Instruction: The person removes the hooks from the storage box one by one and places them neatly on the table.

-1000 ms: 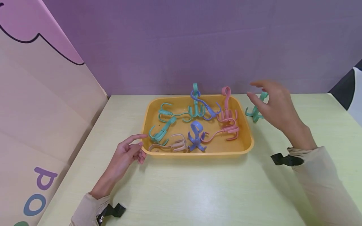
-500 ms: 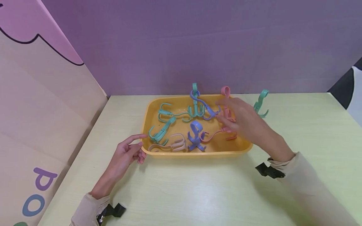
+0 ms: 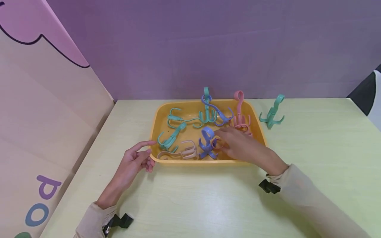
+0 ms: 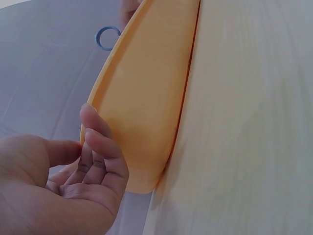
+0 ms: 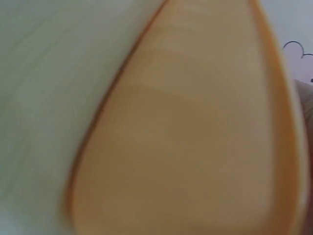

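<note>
A yellow tray [image 3: 208,163] holds several plastic claw hooks in teal, blue and pink. My left hand [image 3: 133,160] pinches the tray's left rim between thumb and fingers, seen also in the left wrist view. My right hand [image 3: 244,145] reaches down into the right front of the tray, over a pink hook [image 3: 218,142] whose curl shows by the fingers. Its fingertips are partly hidden, so whether they grip it is unclear. Just left of them stands a blue hook [image 3: 207,143]. The right wrist view is blurred and mostly shows the tray's side wall [image 5: 181,147].
A teal hook [image 3: 272,112] lies on the pale table [image 3: 190,205], right of the tray. Another pink hook [image 3: 239,109] leans at the tray's back right. A purple backdrop [image 3: 190,49] rises behind, and a printed panel [image 3: 44,115] stands on the left.
From beside the teal hook on the table, my right hand has moved left and down into the tray. My left hand stays at the rim.
</note>
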Demonstrator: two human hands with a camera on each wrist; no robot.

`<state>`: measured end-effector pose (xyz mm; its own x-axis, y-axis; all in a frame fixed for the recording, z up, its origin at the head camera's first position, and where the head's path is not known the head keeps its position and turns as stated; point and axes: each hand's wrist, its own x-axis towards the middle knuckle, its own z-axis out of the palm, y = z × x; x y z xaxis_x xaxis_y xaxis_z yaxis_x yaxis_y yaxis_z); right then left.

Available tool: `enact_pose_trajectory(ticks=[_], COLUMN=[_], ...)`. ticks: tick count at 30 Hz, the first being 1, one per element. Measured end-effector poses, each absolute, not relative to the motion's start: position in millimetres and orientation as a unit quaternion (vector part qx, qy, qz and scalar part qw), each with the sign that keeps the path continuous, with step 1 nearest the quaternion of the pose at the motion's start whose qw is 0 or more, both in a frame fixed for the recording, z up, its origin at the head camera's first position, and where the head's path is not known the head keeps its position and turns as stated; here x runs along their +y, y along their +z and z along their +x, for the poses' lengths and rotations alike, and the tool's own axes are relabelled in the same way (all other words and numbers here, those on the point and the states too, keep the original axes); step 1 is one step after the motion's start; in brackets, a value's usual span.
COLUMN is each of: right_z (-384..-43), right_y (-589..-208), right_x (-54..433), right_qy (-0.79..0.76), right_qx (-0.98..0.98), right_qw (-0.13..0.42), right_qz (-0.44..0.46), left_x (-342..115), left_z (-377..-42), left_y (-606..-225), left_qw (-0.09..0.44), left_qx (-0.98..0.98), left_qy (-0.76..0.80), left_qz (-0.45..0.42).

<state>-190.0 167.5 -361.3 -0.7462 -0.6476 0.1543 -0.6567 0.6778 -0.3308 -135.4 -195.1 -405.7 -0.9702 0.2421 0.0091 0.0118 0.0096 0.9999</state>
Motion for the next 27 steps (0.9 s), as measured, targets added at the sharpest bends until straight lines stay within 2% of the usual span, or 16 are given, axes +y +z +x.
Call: enact_pose_trajectory(ticks=[5, 14, 27], right_z=[-195.4, -201.1, -197.3], right_y=[-369.5, -377.6, -370.9], right_x=[170.4, 171.7, 173.5], right_qy=[0.207, 0.188, 0.187], right_qx=[-0.905, -0.897, -0.902], right_qw=[-0.005, 0.028, 0.039], right_qz=[0.371, 0.399, 0.387], left_x=[-195.4, -196.4, -194.4], left_z=[-136.1, -136.3, -132.1], left_y=[-403.6, -403.9, -406.6], left_qw=[0.082, 0.077, 0.075], left_qx=[0.709, 0.713, 0.719], left_qy=[0.694, 0.691, 0.684], left_qz=[0.092, 0.091, 0.099])
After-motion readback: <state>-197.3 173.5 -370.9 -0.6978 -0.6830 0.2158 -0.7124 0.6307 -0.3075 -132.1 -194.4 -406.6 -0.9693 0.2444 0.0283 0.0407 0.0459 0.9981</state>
